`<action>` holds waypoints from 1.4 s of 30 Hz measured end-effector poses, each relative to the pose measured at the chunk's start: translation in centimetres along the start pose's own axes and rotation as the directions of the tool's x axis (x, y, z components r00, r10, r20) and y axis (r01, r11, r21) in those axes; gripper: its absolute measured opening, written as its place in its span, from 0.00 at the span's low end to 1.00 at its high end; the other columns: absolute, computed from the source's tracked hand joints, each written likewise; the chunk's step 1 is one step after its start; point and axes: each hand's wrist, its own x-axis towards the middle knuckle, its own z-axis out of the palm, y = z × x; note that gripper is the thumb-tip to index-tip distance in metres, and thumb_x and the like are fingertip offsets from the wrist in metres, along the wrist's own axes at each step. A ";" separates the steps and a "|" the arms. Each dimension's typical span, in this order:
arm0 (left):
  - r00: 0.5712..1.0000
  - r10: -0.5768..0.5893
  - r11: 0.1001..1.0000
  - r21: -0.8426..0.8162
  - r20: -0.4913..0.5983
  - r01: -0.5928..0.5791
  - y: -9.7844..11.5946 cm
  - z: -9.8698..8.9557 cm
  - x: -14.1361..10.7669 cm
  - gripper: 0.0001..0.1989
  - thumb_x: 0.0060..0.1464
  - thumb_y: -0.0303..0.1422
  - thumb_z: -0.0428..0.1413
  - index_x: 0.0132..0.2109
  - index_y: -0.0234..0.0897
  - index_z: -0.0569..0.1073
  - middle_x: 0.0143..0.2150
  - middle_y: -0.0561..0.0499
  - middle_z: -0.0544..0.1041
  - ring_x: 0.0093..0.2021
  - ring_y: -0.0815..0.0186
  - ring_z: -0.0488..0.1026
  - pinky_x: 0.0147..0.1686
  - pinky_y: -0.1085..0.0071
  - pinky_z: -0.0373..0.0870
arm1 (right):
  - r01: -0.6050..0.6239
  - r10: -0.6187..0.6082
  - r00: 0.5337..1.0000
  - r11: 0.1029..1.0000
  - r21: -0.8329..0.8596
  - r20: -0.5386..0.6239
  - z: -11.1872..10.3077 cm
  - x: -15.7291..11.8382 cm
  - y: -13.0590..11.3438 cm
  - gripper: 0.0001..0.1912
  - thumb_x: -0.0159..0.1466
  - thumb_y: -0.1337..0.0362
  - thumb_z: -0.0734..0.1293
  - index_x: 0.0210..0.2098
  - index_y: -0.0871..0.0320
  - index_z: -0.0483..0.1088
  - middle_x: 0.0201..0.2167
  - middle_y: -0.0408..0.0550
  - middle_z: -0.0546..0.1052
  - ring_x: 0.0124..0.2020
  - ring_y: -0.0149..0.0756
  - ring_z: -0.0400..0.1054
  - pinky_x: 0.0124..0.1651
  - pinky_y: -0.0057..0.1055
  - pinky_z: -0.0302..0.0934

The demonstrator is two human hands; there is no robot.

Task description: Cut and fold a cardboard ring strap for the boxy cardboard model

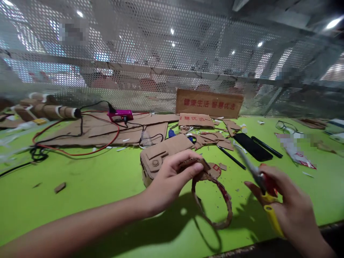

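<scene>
My left hand (178, 170) pinches a cardboard ring (228, 206) by a thicker, flat piece at its top. The ring hangs tilted over the green table, casting a shadow below. In my right hand (291, 199) is a pair of scissors (258, 175) with red and yellow handles. The blades point up and away, apart from the ring; motion blur hides whether they are spread. Just behind my left wrist sits a cardboard box shape (172, 145) with a layered rectangle and round button on it, partly covered by my hand.
Cardboard scraps (212, 139) lie behind the ring. A black phone (252, 147), pens (231, 157) and glasses (287, 127) rest at right. A purple device (120, 115) with cables sits at back left on cardboard sheets (137, 132). A perforated metal screen (150, 46) stands behind the table (107, 179).
</scene>
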 end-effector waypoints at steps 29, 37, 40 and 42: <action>0.985 0.167 0.985 0.034 0.033 -0.168 -1.4 0.1 -1.0 0.09 0.56 0.38 0.56 0.31 0.39 0.70 0.30 0.53 0.71 0.30 0.70 0.67 0.31 0.76 0.68 | 0.205 -0.189 0.967 0.975 -0.084 0.168 2.1 -0.3 -3.9 0.17 0.61 0.58 0.63 0.46 0.59 0.59 0.36 0.51 0.63 0.31 0.36 0.65 0.29 0.28 0.65; 0.986 0.152 0.988 0.000 0.069 -0.153 -1.8 -0.1 -1.2 0.10 0.56 0.39 0.56 0.32 0.38 0.71 0.30 0.52 0.70 0.29 0.69 0.67 0.29 0.76 0.67 | 0.242 -0.235 0.963 0.969 -0.044 0.133 2.2 -0.1 -4.1 0.15 0.61 0.61 0.64 0.45 0.61 0.61 0.33 0.51 0.66 0.30 0.35 0.65 0.29 0.29 0.66; 0.982 0.170 0.985 -0.012 0.082 -0.170 -1.7 -0.2 -1.0 0.10 0.56 0.40 0.56 0.32 0.38 0.71 0.29 0.52 0.71 0.29 0.70 0.67 0.29 0.76 0.67 | 0.285 -0.278 0.954 0.957 -0.047 0.110 2.2 -0.3 -3.9 0.16 0.61 0.62 0.63 0.47 0.62 0.61 0.33 0.53 0.70 0.31 0.37 0.69 0.32 0.29 0.67; 0.979 0.182 0.983 -0.039 0.097 -0.179 -1.7 -0.1 -0.9 0.10 0.56 0.40 0.56 0.32 0.38 0.71 0.29 0.52 0.70 0.29 0.70 0.68 0.29 0.77 0.67 | 0.305 -0.300 0.950 0.951 -0.054 0.088 2.2 -0.4 -3.8 0.17 0.62 0.62 0.63 0.48 0.61 0.60 0.32 0.53 0.73 0.30 0.37 0.71 0.32 0.29 0.67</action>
